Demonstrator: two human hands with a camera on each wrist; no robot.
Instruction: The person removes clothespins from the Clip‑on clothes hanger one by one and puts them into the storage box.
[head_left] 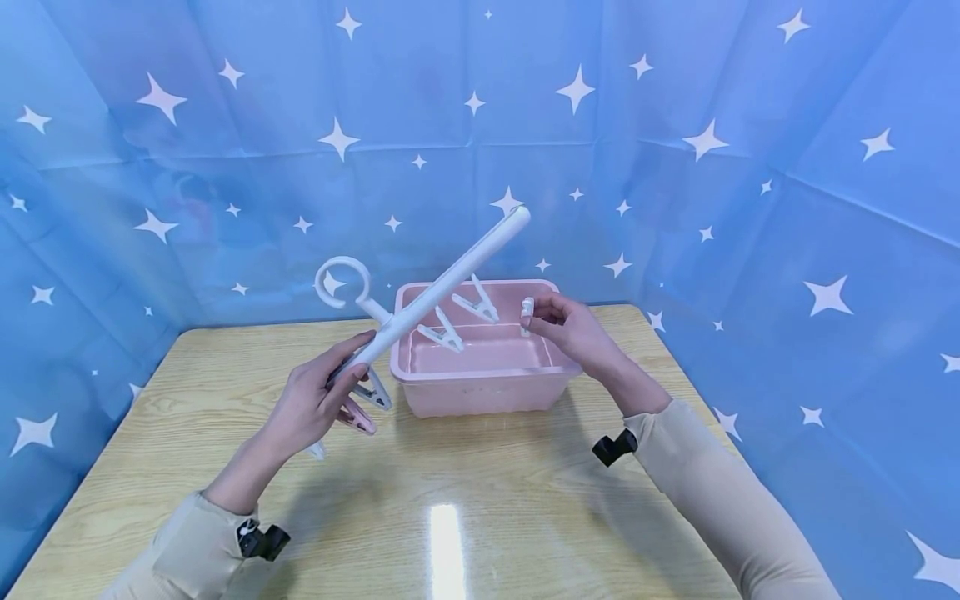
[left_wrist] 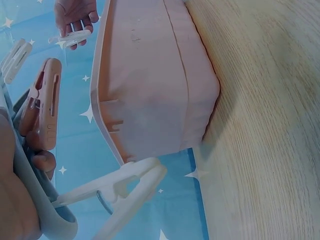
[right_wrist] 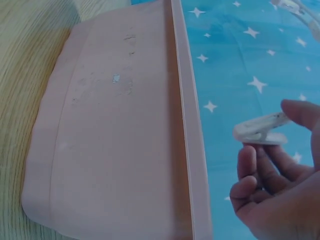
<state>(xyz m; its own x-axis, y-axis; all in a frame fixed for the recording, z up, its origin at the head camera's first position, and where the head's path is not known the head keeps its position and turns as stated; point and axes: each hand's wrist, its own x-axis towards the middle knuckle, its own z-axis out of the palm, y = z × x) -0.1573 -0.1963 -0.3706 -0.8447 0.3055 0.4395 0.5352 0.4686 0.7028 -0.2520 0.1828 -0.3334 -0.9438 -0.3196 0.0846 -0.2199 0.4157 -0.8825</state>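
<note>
My left hand [head_left: 315, 396] grips the lower end of a pale hanger bar [head_left: 442, 287], which slants up to the right and carries a round hook [head_left: 330, 279]. White clips [head_left: 442, 333] hang along the bar's underside. Close by the left fingers is a pink clip [left_wrist: 47, 105], with another white clip [left_wrist: 125, 185] at the bar's end. Thumb and fingers of my right hand [head_left: 573, 333] pinch a loose white clip [right_wrist: 260, 129], held over the right side of a pink plastic basin [head_left: 487, 375] and apart from the hanger.
The basin stands on a wood-grain table [head_left: 480, 467], toward its back edge. A blue curtain [head_left: 450, 100] with white stars surrounds the table at the back and sides. Black wrist cameras [head_left: 262, 542] sit at both sleeves.
</note>
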